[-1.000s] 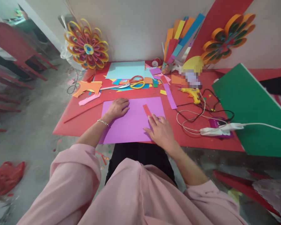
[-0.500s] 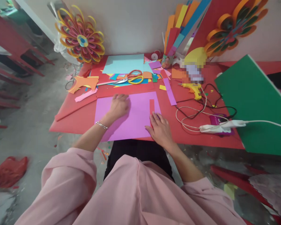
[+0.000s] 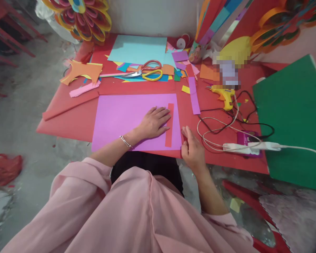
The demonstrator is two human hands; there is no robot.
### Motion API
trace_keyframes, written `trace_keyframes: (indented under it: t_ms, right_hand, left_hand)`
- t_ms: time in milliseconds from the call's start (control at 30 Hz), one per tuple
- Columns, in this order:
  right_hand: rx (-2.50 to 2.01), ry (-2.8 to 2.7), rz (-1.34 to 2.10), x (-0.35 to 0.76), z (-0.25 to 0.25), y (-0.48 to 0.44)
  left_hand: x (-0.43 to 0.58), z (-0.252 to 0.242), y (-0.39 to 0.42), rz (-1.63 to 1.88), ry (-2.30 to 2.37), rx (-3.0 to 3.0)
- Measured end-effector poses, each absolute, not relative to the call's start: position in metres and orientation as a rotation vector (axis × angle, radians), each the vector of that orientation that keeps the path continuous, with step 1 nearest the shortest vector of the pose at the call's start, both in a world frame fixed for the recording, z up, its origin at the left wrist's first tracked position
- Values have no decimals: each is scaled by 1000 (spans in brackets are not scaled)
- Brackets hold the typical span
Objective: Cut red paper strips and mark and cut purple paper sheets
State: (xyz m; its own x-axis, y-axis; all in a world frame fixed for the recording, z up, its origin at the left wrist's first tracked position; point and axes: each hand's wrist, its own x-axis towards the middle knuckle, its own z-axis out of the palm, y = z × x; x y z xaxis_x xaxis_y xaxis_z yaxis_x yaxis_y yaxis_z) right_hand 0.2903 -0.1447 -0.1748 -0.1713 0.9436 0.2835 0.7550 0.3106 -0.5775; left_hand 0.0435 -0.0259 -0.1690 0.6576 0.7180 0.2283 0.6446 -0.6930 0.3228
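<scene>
A sheet of purple paper (image 3: 121,114) lies flat on the red-covered table. Near its right edge rests a narrow red paper strip (image 3: 169,137), set almost upright in the view. My left hand (image 3: 155,122) lies flat on the purple sheet, fingers stretched, with the fingertips at the strip's left side. Just off the sheet's right edge, my right hand (image 3: 192,149) is turned on its side by the table's front edge. Its thumb stands apart from the other fingers, which are partly bent, and nothing shows in it.
Scissors (image 3: 144,72) lie among paper scraps behind the sheet, near a light blue sheet (image 3: 138,49). To the right are a yellow glue gun (image 3: 225,96), tangled cords, a white power strip (image 3: 239,148) and a green board (image 3: 292,130). A purple strip (image 3: 194,95) lies closer.
My left hand has slid right across the purple sheet to beside the red strip. My right hand has come off the strip and moved right, past the sheet's edge. The view has tilted down.
</scene>
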Motion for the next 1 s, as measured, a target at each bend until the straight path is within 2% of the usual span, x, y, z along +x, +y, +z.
trace_keyframes:
  t_ms: [267, 600, 800, 1000]
  right_hand:
    - [-1465, -1994, 431, 284, -176, -150]
    - [-1297, -2433, 230, 284, -169, -160]
    - [-1231, -2381, 159, 286, -176, -181]
    - [-1178, -2285, 261, 285, -177, -190]
  left_hand:
    - [54, -163, -30, 440, 1167, 2671]
    - [55, -166, -27, 598, 1243, 2539]
    - [55, -169, -25, 640, 1196, 2537]
    - [52, -170, -22, 633, 1116, 2536]
